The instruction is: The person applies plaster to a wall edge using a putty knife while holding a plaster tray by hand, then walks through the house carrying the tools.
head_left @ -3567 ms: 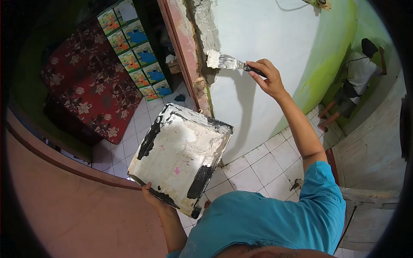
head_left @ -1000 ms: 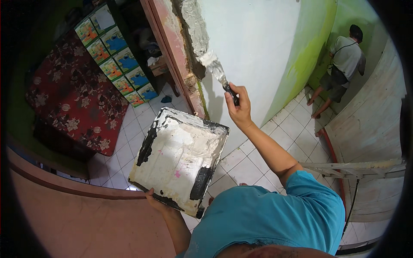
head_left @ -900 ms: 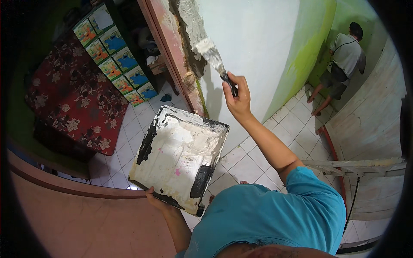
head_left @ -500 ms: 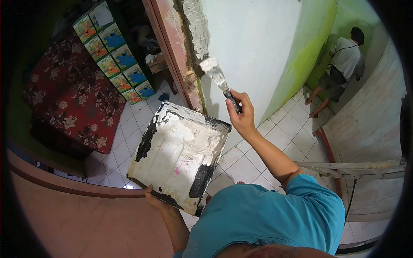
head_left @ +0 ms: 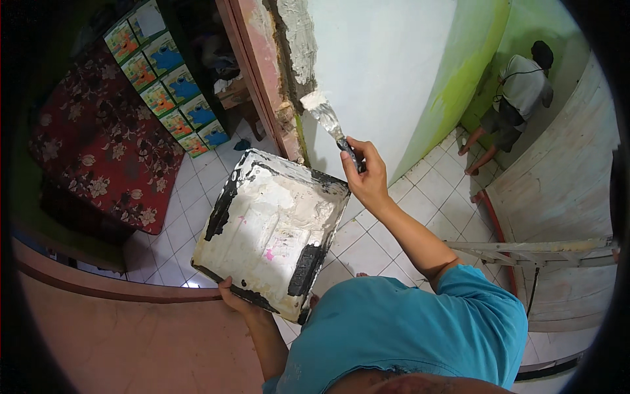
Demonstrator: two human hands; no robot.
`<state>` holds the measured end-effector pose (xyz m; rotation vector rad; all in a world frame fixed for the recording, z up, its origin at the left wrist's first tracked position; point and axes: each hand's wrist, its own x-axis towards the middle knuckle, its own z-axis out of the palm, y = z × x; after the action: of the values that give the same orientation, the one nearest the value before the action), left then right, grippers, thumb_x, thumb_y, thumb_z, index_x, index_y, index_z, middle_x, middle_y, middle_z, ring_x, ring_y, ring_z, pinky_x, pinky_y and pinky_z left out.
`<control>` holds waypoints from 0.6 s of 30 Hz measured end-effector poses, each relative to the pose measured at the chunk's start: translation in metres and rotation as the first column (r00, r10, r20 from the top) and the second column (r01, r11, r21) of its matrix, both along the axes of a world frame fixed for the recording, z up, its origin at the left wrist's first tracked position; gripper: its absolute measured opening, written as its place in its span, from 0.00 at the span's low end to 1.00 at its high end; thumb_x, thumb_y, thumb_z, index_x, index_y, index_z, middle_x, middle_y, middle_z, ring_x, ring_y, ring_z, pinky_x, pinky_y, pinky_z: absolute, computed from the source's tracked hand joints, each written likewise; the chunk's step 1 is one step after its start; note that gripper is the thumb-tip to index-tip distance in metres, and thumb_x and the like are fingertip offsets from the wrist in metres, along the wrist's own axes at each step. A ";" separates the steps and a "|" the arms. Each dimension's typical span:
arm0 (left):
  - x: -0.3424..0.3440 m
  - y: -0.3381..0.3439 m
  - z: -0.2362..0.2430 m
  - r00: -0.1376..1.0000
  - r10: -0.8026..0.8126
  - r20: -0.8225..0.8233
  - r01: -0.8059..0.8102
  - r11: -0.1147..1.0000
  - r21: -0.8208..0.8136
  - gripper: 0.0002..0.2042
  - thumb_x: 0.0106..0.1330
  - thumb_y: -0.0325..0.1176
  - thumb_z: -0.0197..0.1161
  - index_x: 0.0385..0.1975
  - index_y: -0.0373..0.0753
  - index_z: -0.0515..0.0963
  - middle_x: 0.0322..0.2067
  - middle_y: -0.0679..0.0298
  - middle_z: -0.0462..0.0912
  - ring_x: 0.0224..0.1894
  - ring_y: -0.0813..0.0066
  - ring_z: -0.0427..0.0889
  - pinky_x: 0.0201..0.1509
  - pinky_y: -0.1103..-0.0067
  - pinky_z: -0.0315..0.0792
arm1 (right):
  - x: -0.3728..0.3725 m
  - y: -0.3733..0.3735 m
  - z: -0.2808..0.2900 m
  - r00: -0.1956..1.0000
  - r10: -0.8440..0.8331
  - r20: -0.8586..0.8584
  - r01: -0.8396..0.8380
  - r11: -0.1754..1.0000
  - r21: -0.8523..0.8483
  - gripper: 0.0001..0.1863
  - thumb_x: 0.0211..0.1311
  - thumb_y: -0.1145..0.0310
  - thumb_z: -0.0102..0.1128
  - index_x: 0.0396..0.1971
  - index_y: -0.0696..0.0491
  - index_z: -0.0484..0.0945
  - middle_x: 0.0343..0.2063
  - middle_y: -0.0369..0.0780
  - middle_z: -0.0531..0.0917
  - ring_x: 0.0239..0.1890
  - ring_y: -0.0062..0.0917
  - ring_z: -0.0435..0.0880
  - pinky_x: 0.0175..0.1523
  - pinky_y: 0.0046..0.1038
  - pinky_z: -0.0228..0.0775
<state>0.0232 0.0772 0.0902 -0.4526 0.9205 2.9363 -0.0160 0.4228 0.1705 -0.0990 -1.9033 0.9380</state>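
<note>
My right hand (head_left: pixel 367 174) is closed round the dark handle of a putty knife (head_left: pixel 326 118), its blade coated with whitish filler. The blade's tip is beside the rough, plastered edge of the wall (head_left: pixel 298 39); whether it touches I cannot tell. Lower down, my left hand (head_left: pixel 236 297) grips the near rim of a paint tray (head_left: pixel 259 226), mostly by the thumb side, with the other fingers hidden underneath. The tray is black under a crust of dried white paint, and a mass of pale filler (head_left: pixel 308 207) lies toward its far right side.
Pink door frame (head_left: pixel 252 72) runs beside the wall edge. At far right another person (head_left: pixel 522 85) stands facing a green wall, with a ladder (head_left: pixel 531 253) nearer me. A drawer cabinet (head_left: pixel 167 79) and a red floral mattress (head_left: pixel 105 151) lie to the left. White tiles (head_left: pixel 364 249) cover the floor.
The view has shifted slightly. The putty knife and tray stay nearly where they were, both still held. The other person has bent forward a little.
</note>
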 end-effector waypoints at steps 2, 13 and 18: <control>-0.001 -0.001 0.004 0.999 0.045 0.009 -0.044 0.997 -0.058 0.36 0.56 0.43 0.56 0.68 0.36 0.64 0.61 0.52 0.72 0.62 0.52 0.74 0.64 0.60 0.72 | -0.005 0.001 0.000 1.000 0.012 0.022 -0.011 0.999 -0.050 0.15 0.70 0.69 0.65 0.52 0.57 0.79 0.31 0.35 0.82 0.29 0.14 0.75 0.32 0.20 0.67; 0.011 -0.013 -0.006 0.997 0.076 0.006 -0.075 0.991 -0.111 0.36 0.56 0.42 0.58 0.67 0.35 0.64 0.59 0.51 0.73 0.61 0.52 0.75 0.63 0.61 0.72 | -0.030 0.070 -0.030 0.994 0.107 -0.037 -0.101 0.986 0.136 0.17 0.71 0.73 0.61 0.58 0.55 0.76 0.42 0.42 0.80 0.40 0.26 0.79 0.45 0.25 0.74; 0.021 -0.001 0.003 0.992 0.083 -0.091 -0.092 0.991 -0.098 0.37 0.55 0.41 0.59 0.68 0.35 0.63 0.60 0.51 0.72 0.61 0.51 0.74 0.64 0.61 0.71 | -0.058 0.119 -0.018 0.992 0.100 -0.080 -0.063 0.926 0.372 0.20 0.69 0.76 0.62 0.59 0.53 0.75 0.48 0.44 0.78 0.49 0.33 0.77 0.53 0.27 0.76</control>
<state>0.0446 0.0759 0.0931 -0.3824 1.0927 3.0197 -0.0744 0.5414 0.1524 0.2482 -1.9699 0.6113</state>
